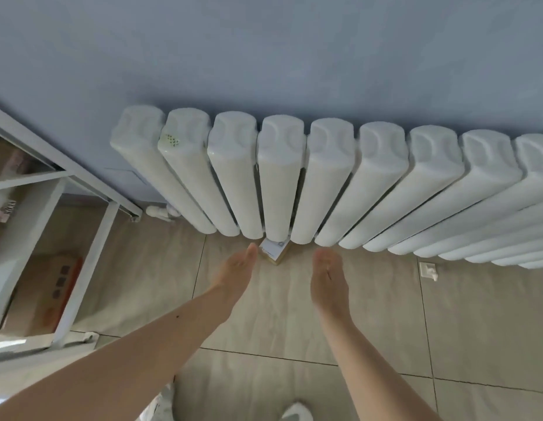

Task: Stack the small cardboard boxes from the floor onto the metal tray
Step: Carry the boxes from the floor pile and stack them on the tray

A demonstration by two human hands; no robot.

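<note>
A small cardboard box (275, 252) with a white label sits on the tiled floor, partly tucked under the white radiator (279, 177). My left hand (235, 271) reaches down just left of the box, fingers straight and together, holding nothing. My right hand (327, 281) hangs a little to the right of the box, palm turned inward, also empty. Neither hand touches the box. No metal tray is recognisable in view.
A white metal shelf rack (82, 256) stands at the left, with a larger cardboard box (48, 293) on its lower level. A small white fitting (428, 270) lies on the floor at the right. My shoes (296, 411) show at the bottom edge.
</note>
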